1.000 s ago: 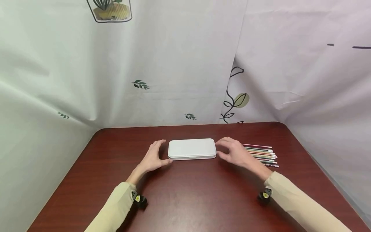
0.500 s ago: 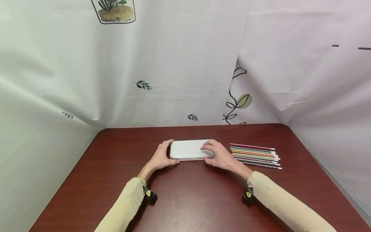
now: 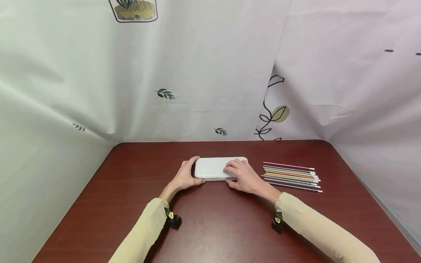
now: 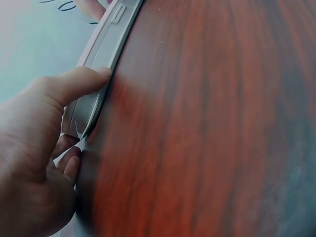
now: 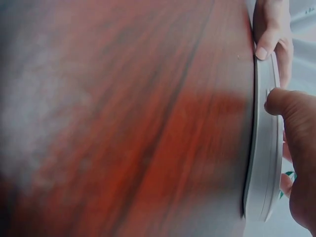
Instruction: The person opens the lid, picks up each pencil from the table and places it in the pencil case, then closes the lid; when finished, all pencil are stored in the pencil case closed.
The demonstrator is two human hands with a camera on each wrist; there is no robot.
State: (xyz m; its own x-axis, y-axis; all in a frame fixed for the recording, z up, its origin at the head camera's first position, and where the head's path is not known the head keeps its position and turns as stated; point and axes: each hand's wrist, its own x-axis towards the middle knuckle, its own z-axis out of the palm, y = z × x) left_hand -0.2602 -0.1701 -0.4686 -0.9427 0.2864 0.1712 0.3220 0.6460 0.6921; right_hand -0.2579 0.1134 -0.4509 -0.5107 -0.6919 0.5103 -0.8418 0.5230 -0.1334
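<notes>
A white pencil case [image 3: 209, 168] with its lid down lies flat near the far side of the table. My left hand [image 3: 183, 178] grips its left end, thumb on the front wall and fingers round the end toward the back. In the left wrist view a small latch [image 4: 118, 13] shows on the case's front. My right hand [image 3: 246, 178] holds the right half, its bent fingers on the lid. The right wrist view has the right thumb [image 5: 279, 102] against the front wall at the lid's edge, right by the latch.
Several colored pencils [image 3: 291, 176] with white ends lie side by side on the dark red wooden table [image 3: 210, 219], right of the case. A pale printed curtain [image 3: 197, 73] hangs behind the table and along both sides.
My right hand has moved left from beside the case's right end onto its lid and front. The left hand has closed in on the left end. More of the pencils now shows.
</notes>
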